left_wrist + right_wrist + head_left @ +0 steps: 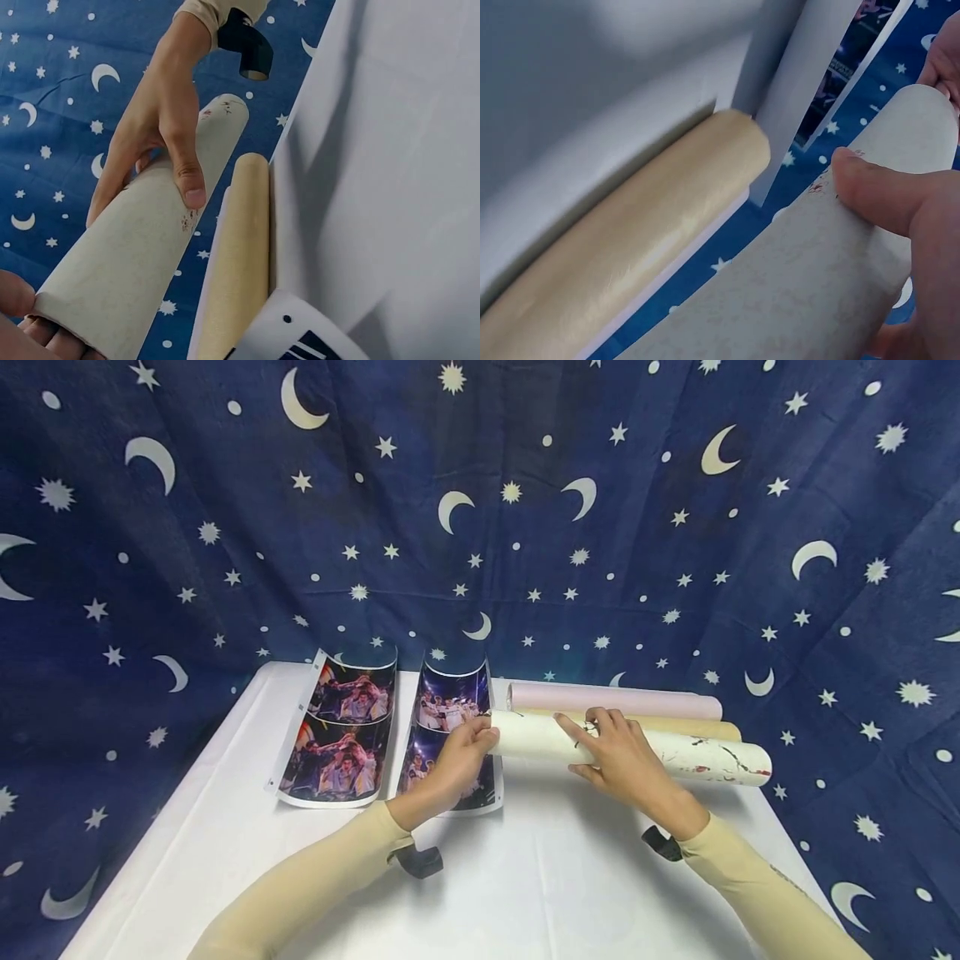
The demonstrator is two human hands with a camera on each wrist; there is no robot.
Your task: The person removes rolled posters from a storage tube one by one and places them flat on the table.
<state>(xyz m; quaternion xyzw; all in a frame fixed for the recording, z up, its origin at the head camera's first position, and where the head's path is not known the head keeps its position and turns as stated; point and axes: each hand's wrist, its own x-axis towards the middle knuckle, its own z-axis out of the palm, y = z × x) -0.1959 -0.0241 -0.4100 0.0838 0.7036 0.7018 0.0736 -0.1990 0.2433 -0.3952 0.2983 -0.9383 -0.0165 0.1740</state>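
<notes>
Head view: widest and farthest off, set above the near side of the white-clothed desk [540, 885], facing forward and down to the navy curtain printed with moons and stars [412, 485]. Left wrist: close in, frame tilted, looking rightward along the off-white, red-flecked paper roll [135, 247]. Right wrist: also close and tilted, facing back leftward along it. Wrist views overlap on this roll and the pale yellow paper roll [637, 225]; both also in head view.

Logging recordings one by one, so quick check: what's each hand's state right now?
Left hand: holding the white printed roll by its open end.
Right hand: holding the same roll around its middle.
</notes>
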